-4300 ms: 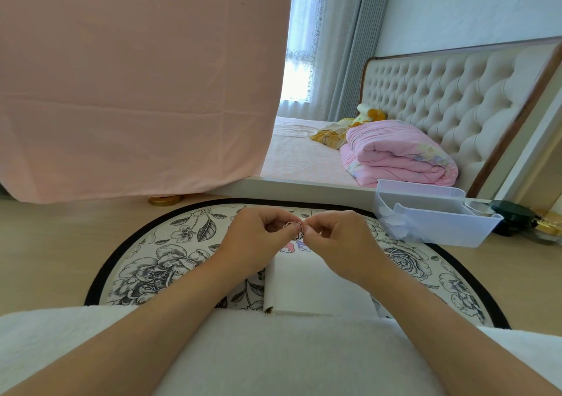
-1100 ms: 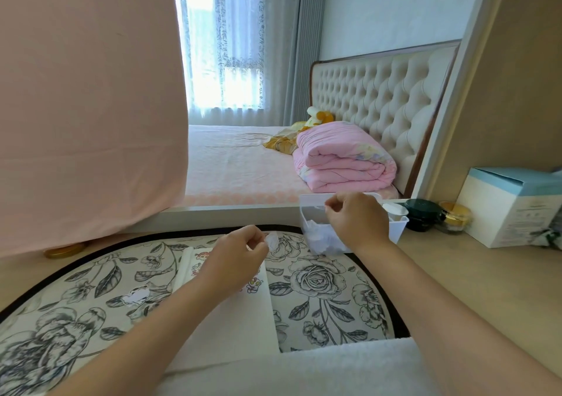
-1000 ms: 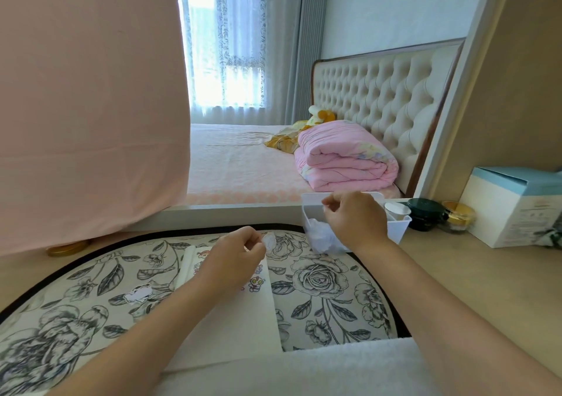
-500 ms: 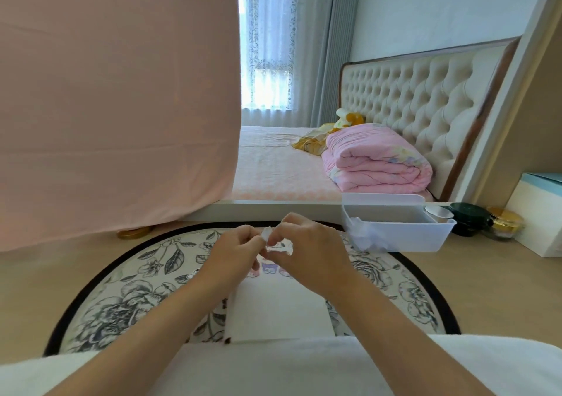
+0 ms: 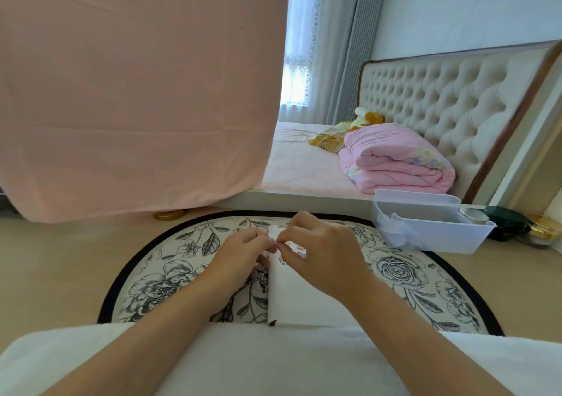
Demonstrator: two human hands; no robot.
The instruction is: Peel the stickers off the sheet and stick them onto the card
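1. L hand (image 5: pixel 243 254): over the middle of the mat (image 5: pixel 170 277), just left of the card's far end. Thumb + forefinger are pressed together on the small white piece; other fingers curled under.
2. Small white piece (image 5: pixel 273 232): stands upright btwn the two hands. Its top edge is free above the fingertips, lower part hidden in the pinch. Too small to tell sticker from backing; prob. a bit of the sticker sheet.
3. R hand (image 5: pixel 324 257): directly across, thumb + forefinger tips closed on the same piece from the right. Tips of both hands nearly touch; the other fingers are bent.
4. Card (image 5: pixel 299 301): white, flat on the mat, long axis running straight away from the person, near end at the mat's near edge. A few stickers (image 5: pixel 293 246) are already at its far end, just beneath the R hand's fingertips.
5. Key relation: the piece sits above the card's far-left corner, so sticking looks like a short drop down. R hand is over the card, L is off its left edge. R is likelier to place the sticker while L keeps the backing.
6. Bin (image 5: pixel 441 237): clear plastic, at the mat's far-right edge, well apart from the hands.
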